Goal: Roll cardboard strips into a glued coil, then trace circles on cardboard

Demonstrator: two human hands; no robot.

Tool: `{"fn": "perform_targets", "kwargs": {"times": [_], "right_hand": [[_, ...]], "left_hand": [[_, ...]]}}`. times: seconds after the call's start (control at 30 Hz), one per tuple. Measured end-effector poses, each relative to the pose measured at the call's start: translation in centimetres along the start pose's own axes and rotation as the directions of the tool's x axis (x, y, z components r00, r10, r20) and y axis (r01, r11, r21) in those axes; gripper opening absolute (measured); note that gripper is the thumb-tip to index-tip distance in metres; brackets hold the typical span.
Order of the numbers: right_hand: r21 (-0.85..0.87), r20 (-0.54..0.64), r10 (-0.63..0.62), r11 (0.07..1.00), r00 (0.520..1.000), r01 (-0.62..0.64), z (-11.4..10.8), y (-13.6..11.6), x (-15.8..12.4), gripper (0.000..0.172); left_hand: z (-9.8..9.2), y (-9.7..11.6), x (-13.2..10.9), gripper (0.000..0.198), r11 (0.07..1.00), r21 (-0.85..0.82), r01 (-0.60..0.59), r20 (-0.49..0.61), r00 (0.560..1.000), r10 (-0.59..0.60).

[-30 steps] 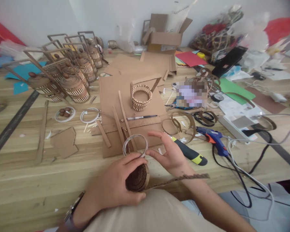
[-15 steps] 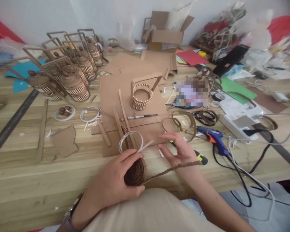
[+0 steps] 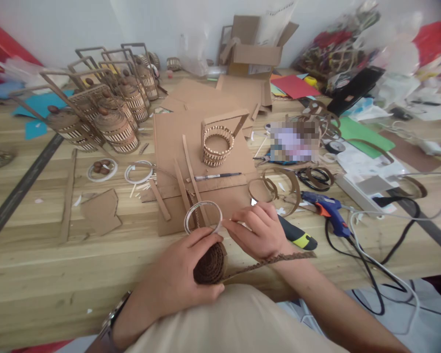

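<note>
Cardboard coil [image 3: 208,264] in left hand [image 3: 178,279], table edge [image 3: 95,294]

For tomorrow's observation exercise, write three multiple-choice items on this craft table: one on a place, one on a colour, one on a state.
1. Where does the glue gun lie?
A. right of the right hand
B. inside the cardboard box
C. among the finished baskets

2. What colour is the glue gun's body?
A. green
B. blue
C. white

3. How is the cardboard coil?
A. flat on the table
B. gripped by the left hand
C. inside the open basket

Answers: 1 A, it lies beyond the right hand. 2 B, blue with orange nozzle. 3 B, fingers wrap it.
</note>
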State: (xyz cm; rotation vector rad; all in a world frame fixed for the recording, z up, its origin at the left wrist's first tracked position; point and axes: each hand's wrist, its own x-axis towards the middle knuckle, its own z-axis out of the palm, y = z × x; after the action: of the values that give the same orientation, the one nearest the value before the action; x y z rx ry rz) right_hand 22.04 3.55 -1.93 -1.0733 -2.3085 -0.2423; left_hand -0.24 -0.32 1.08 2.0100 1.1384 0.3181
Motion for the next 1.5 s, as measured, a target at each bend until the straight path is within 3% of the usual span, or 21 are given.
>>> {"fn": "perform_targets", "kwargs": {"times": [0.1, 0.2, 0.37, 0.43, 0.5, 0.57, 0.6, 0.67, 0.77, 0.87, 1.07, 1.37, 1.5], "right_hand": [[0.043, 0.019, 0.040, 0.998, 0.999, -0.041, -0.1, -0.1, 0.0, 0.017], [0.250, 0.004, 0.149, 0.957, 0.989, -0.145, -0.5, -0.6, 0.4, 0.014], [0.626, 0.128, 0.363, 0.692, 0.923, -0.359, -0.7, -1.0, 0.9, 0.013], [0.711, 0.179, 0.486, 0.537, 0.855, -0.454, -0.2, -0.2, 0.7, 0.008], [0.766, 0.177, 0.638, 0.388, 0.749, -0.512, 0.2, 0.8, 0.4, 0.007], [0.791, 0.160, 0.734, 0.304, 0.660, -0.530, 0.3, 1.5, 0.1, 0.010], [0.803, 0.159, 0.744, 0.284, 0.649, -0.523, 0.1, 1.5, 0.0, 0.011], [0.844, 0.213, 0.699, 0.219, 0.682, -0.489, -0.5, 0.7, 0.0, 0.017], [0.895, 0.383, 0.577, -0.039, 0.721, -0.444, -1.6, -1.6, 0.2, 0.029], [0.856, 0.517, 0.494, -0.265, 0.700, -0.445, -2.0, -3.5, 0.4, 0.035], [0.722, 0.668, 0.401, -0.553, 0.627, -0.416, -1.5, -4.5, -0.1, 0.029], [0.621, 0.747, 0.366, -0.683, 0.555, -0.384, -1.3, -4.9, 0.1, 0.024], [0.620, 0.753, 0.377, -0.683, 0.540, -0.386, -1.3, -5.1, 0.3, 0.024]], "left_hand": [[0.0, 0.3, 0.1, 0.066, 1.000, -0.023, -0.015, 0.003, 1.000, 0.015], [-0.1, 0.7, 0.2, 0.067, 0.997, -0.066, -0.031, 0.008, 0.999, 0.032], [-0.3, 0.9, 0.0, 0.063, 0.989, -0.128, -0.068, -0.014, 0.998, 0.067], [-0.3, 0.8, -0.2, 0.063, 0.986, -0.146, -0.079, -0.024, 0.997, 0.076], [-0.2, 0.5, -0.3, 0.067, 0.983, -0.164, -0.086, -0.032, 0.996, 0.082], [0.0, 0.0, -0.1, 0.067, 0.981, -0.176, -0.085, -0.037, 0.996, 0.080], [0.1, -0.3, 0.0, 0.065, 0.980, -0.182, -0.077, -0.045, 0.997, 0.070], [0.3, -0.8, 0.4, 0.059, 0.979, -0.195, -0.055, -0.069, 0.997, 0.042], [0.7, -1.2, 0.8, 0.058, 0.971, -0.237, -0.029, -0.126, 0.992, -0.001], [0.9, -1.2, 0.9, 0.059, 0.948, -0.319, -0.026, -0.136, 0.990, -0.019], [0.9, -0.8, 0.9, 0.060, 0.940, -0.335, -0.069, -0.152, 0.988, 0.019], [1.1, -1.0, 0.9, 0.062, 0.953, -0.287, -0.101, -0.175, 0.983, 0.052], [1.1, -1.0, 1.0, 0.063, 0.950, -0.296, -0.099, -0.171, 0.984, 0.050]]}}
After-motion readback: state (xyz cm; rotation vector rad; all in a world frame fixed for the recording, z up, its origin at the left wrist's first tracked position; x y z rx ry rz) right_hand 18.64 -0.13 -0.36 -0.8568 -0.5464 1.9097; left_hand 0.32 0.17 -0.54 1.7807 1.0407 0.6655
